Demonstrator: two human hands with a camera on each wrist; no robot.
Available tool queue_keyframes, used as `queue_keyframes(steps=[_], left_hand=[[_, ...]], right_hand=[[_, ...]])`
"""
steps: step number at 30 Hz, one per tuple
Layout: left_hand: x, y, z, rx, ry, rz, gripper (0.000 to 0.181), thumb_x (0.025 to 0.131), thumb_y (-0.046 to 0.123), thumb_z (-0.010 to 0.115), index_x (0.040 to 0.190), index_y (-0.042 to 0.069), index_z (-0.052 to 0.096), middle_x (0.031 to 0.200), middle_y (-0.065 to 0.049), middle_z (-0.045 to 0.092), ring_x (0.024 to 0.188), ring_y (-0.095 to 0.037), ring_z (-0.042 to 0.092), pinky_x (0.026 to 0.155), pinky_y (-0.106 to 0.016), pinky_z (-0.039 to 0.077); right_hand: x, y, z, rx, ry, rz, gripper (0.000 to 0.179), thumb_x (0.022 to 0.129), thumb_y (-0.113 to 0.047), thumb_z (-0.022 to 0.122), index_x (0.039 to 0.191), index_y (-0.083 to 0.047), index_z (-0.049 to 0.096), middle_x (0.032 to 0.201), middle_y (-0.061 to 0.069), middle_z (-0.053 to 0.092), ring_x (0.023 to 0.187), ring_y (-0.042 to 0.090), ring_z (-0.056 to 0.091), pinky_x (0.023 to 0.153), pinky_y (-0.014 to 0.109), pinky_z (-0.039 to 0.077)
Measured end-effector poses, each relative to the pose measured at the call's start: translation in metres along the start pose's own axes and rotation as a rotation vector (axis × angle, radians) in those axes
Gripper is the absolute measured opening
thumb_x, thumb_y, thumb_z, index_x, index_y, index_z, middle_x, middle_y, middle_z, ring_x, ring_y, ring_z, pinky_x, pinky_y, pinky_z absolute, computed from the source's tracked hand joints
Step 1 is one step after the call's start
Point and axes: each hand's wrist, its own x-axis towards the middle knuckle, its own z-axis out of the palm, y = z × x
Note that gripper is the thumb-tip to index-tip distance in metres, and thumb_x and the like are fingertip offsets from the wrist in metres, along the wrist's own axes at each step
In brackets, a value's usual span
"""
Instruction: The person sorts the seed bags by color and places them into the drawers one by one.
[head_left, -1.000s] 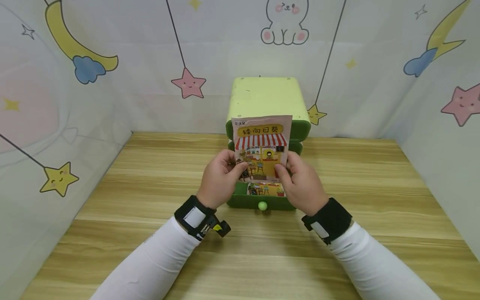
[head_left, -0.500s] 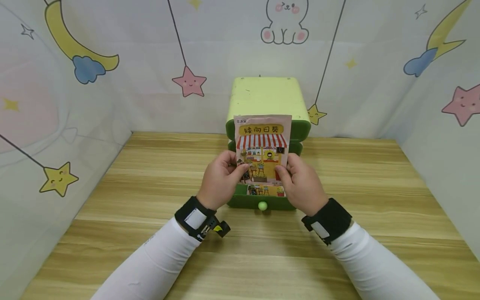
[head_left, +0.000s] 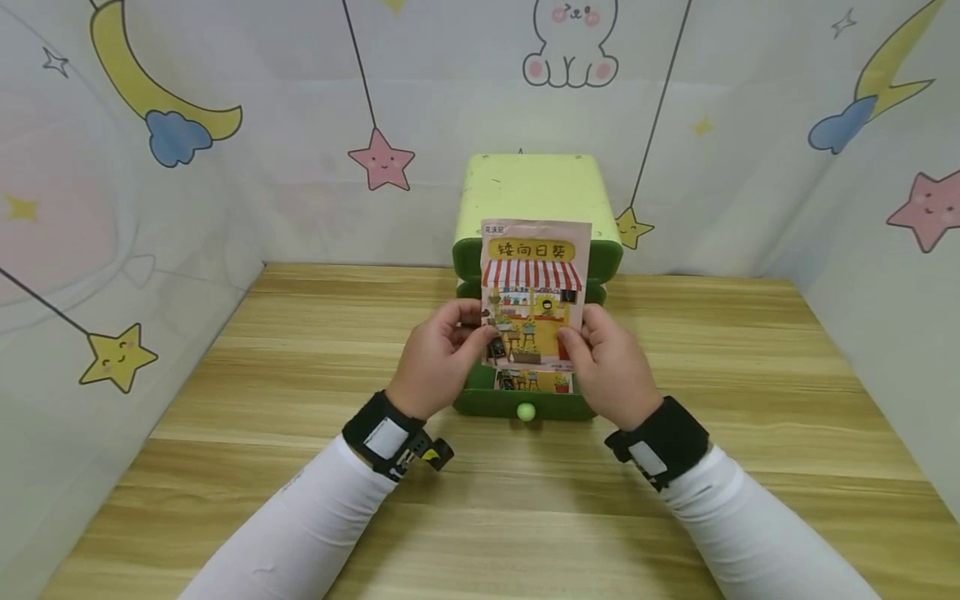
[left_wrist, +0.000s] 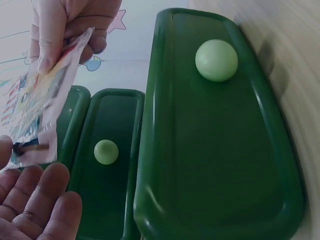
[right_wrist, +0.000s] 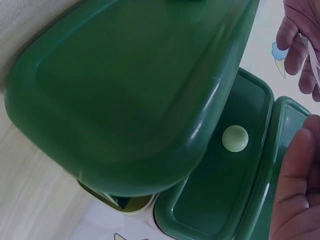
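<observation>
My left hand (head_left: 438, 358) and right hand (head_left: 618, 367) hold a pink paper seed packet (head_left: 534, 283) upright by its lower side edges, thumbs on the front. A striped red-and-white awning and Chinese lettering are printed on it. It stands over the pulled-out bottom drawer (head_left: 480, 404) of a small green chest of drawers (head_left: 536, 187). Inside that drawer lies another packet (head_left: 534, 382) with similar print, partly covered by the held one. In the left wrist view the seed packet (left_wrist: 40, 110) is seen from its edge, between both hands.
The drawer's round light-green knob (head_left: 526, 412) faces me. Two upper drawers show in the wrist views, one with a knob (left_wrist: 106, 152). The chest stands at the back of the wooden table (head_left: 337, 375), before a printed cloth backdrop (head_left: 300, 200).
Both hands have shifted the packet slightly to the right and up, uncovering the lower strip of the packet in the drawer a little more. The chest and drawer have not moved.
</observation>
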Motion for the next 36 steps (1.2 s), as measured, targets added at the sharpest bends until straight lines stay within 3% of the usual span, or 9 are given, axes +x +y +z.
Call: queue_keyframes(steps=[6,10,15,19,22,28,32,36], left_hand=[[-0.001,-0.005,-0.008,0.094,0.016,0.016,0.032,0.096,0.031,0.054,0.12,0.009,0.056,0.107,0.0,0.063,0.091,-0.005,0.058,0.071,-0.03,0.054],[-0.001,-0.007,-0.015,0.196,0.024,0.048,0.04,0.097,0.037,0.051,0.122,0.006,0.057,0.115,-0.004,0.061,0.099,-0.008,0.055,0.082,-0.037,0.052],[-0.001,-0.011,-0.025,0.384,0.01,0.107,0.048,0.097,0.042,0.048,0.128,0.006,0.054,0.124,-0.007,0.056,0.112,-0.014,0.048,0.09,-0.044,0.047],[-0.001,-0.014,-0.03,0.473,-0.018,0.125,0.051,0.096,0.042,0.049,0.133,0.006,0.049,0.13,-0.009,0.052,0.117,-0.015,0.043,0.093,-0.044,0.044],[-0.001,-0.015,-0.033,0.506,-0.034,0.114,0.052,0.095,0.038,0.053,0.136,0.006,0.046,0.134,-0.008,0.048,0.12,-0.014,0.041,0.094,-0.043,0.044],[-0.003,-0.018,-0.039,0.567,-0.083,0.054,0.06,0.095,0.045,0.049,0.142,0.009,0.038,0.145,-0.011,0.036,0.129,-0.02,0.029,0.098,-0.048,0.039],[-0.004,-0.021,-0.042,0.61,-0.109,0.014,0.065,0.095,0.049,0.047,0.144,0.008,0.035,0.148,-0.013,0.03,0.134,-0.025,0.018,0.103,-0.051,0.031],[-0.004,-0.026,-0.045,0.641,-0.128,-0.015,0.068,0.095,0.05,0.047,0.145,0.008,0.032,0.149,-0.016,0.027,0.134,-0.03,0.016,0.105,-0.053,0.026]], right_hand=[[0.0,0.002,-0.003,0.039,0.011,0.007,0.021,0.099,-0.023,0.049,0.112,-0.007,0.054,0.08,0.004,0.064,0.044,0.012,0.042,0.034,0.029,0.033],[-0.001,0.004,-0.005,0.051,0.016,0.012,0.021,0.099,-0.023,0.049,0.113,-0.008,0.054,0.076,0.003,0.062,0.042,0.013,0.039,0.032,0.029,0.031],[-0.002,0.004,-0.008,0.076,0.017,0.021,0.021,0.099,-0.023,0.048,0.114,-0.009,0.053,0.084,0.003,0.066,0.053,0.009,0.052,0.036,0.029,0.041],[-0.003,0.005,-0.01,0.081,0.022,0.023,0.022,0.099,-0.024,0.048,0.115,-0.009,0.053,0.089,0.002,0.067,0.065,0.007,0.059,0.043,0.03,0.049],[-0.003,0.006,-0.011,0.067,0.032,0.023,0.022,0.099,-0.024,0.049,0.114,-0.009,0.053,0.088,0.002,0.067,0.065,0.007,0.059,0.044,0.029,0.049],[-0.005,0.007,-0.015,0.061,0.029,0.024,0.023,0.099,-0.022,0.049,0.115,-0.006,0.054,0.083,0.005,0.065,0.05,0.012,0.049,0.035,0.026,0.036],[-0.007,0.008,-0.017,0.104,0.01,0.044,0.023,0.099,-0.022,0.049,0.116,-0.007,0.053,0.086,0.003,0.066,0.056,0.012,0.055,0.036,0.028,0.042],[-0.01,0.008,-0.018,0.146,-0.013,0.073,0.025,0.099,-0.021,0.049,0.118,-0.007,0.052,0.087,0.004,0.066,0.057,0.013,0.057,0.039,0.028,0.047]])
